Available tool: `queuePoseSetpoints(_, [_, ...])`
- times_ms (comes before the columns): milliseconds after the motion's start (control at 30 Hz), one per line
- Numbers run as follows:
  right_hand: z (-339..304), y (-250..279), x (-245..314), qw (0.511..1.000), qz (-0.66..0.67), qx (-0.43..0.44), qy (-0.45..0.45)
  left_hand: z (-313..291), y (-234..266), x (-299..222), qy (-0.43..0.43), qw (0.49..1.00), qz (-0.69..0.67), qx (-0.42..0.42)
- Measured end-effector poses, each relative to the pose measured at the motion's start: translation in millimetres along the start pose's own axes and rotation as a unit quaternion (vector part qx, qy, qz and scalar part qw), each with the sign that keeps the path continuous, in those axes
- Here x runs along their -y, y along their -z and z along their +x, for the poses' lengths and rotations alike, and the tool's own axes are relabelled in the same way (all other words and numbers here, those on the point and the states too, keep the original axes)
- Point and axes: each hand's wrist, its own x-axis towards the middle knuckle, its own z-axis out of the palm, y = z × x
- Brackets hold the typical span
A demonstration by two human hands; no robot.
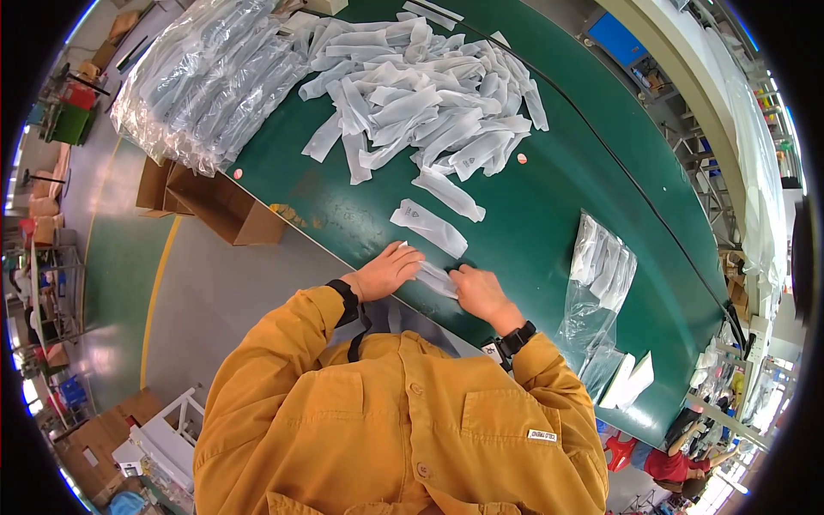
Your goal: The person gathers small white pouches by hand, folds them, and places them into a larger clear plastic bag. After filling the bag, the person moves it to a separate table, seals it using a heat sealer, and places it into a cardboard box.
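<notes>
A frosted white plastic sleeve lies at the table's near edge, stretched between my two hands. My left hand has its fingers closed on the sleeve's left end. At the right end, my right hand pinches it with thumb and fingers. Just beyond my hands lies another flat sleeve with small dark printing, and past that one more sleeve. A large loose heap of similar sleeves spreads over the far part of the table. Whatever is inside the sleeves cannot be made out.
The green table has a black cable along its far right. A clear bag of sleeves and white pieces lie to the right. Big clear bags fill the far left; a cardboard box stands below. Another person is at lower right.
</notes>
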Motion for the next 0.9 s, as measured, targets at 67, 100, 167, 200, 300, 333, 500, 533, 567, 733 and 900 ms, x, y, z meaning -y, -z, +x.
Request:
queuePoseSetpoints(67, [11.7, 12.5, 0.8, 0.999, 0.001, -0.045, -0.009, 4.9, -1.0, -1.1, 0.029, 0.999, -0.023, 0.016])
queuePoseSetpoints(100, [20.9, 15.3, 3.7, 0.999, 0.001, -0.046, -0.008, 6.3, -0.6, -1.3, 0.043, 0.998, -0.035, 0.024])
queuePoseSetpoints(167, [47.5, 14.0, 15.7, 0.986, 0.030, -0.145, -0.072, 5.9, 0.9, 2.1, 0.041, 0.997, -0.051, 0.038])
queuePoseSetpoints(200, [55.0, 13.9, 18.4, 0.975, 0.044, -0.194, -0.103, 5.4, 1.6, 4.3, 0.040, 0.995, -0.068, 0.053])
queuePoseSetpoints(300, [61.9, -6.9, -1.6, 0.977, 0.091, -0.147, -0.129, 12.0, 10.8, 3.5, 0.028, 0.997, -0.051, 0.043])
queuePoseSetpoints(333, [63.6, -9.6, -4.6, 0.976, 0.115, -0.120, -0.141, 15.1, 16.7, -0.5, 0.024, 0.999, -0.016, 0.018])
queuePoseSetpoints(500, [45.5, -1.5, -4.8, 0.985, 0.150, -0.061, -0.066, 28.6, 36.4, -0.2, 0.052, 0.998, 0.011, 0.022])
queuePoseSetpoints(533, [44.0, 7.0, -2.3, 0.989, 0.131, -0.033, -0.063, 25.5, 30.2, 2.3, 0.052, 0.998, 0.011, 0.020])
queuePoseSetpoints(567, [44.9, 17.3, 1.8, 0.992, 0.112, -0.005, -0.058, 17.9, 17.3, 6.5, 0.043, 0.999, 0.011, 0.030])
queuePoseSetpoints(733, [87.6, 36.2, 3.8, 0.953, 0.085, -0.263, -0.124, 8.6, -10.9, 16.8, 0.028, 0.998, -0.008, 0.052])
queuePoseSetpoints(900, [90.3, 1.1, -52.1, 0.960, 0.066, -0.196, -0.190, 25.7, 13.0, 11.2, 0.029, 0.998, -0.004, 0.054])
